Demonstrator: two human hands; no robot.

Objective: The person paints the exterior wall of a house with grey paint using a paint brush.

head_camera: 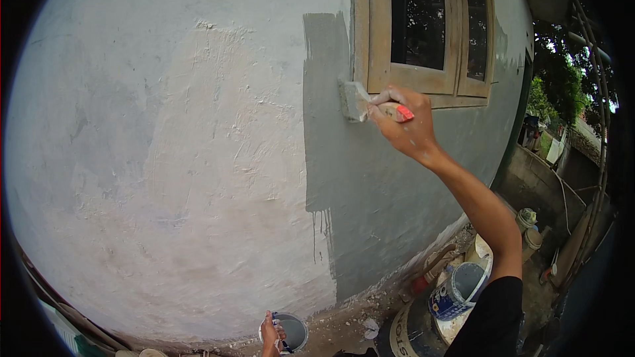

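Observation:
Pinched by its handle in my right hand [404, 121], a wide flat paintbrush [356, 102] presses its bristles to the wall, just left of the wooden window frame [375, 29]. The brush handle has a red tip. Wet-looking grey paint [327, 148] covers a strip there and the wall below the window, with drips at its lower left edge. Low at the bottom of the view, my left hand [270, 331] grips the rim or handle of a small bucket [293, 331] with grey paint inside. The pale wall [223, 158] to the left has rough, patched plaster.
A blue-labelled paint pail [454, 292] stands on a large dark drum [412, 325] at lower right. Further back are more small containers [530, 238] beside a low concrete wall [536, 178]. Poles [598, 109] rise at the far right. Debris litters the ground [367, 312] along the wall's foot.

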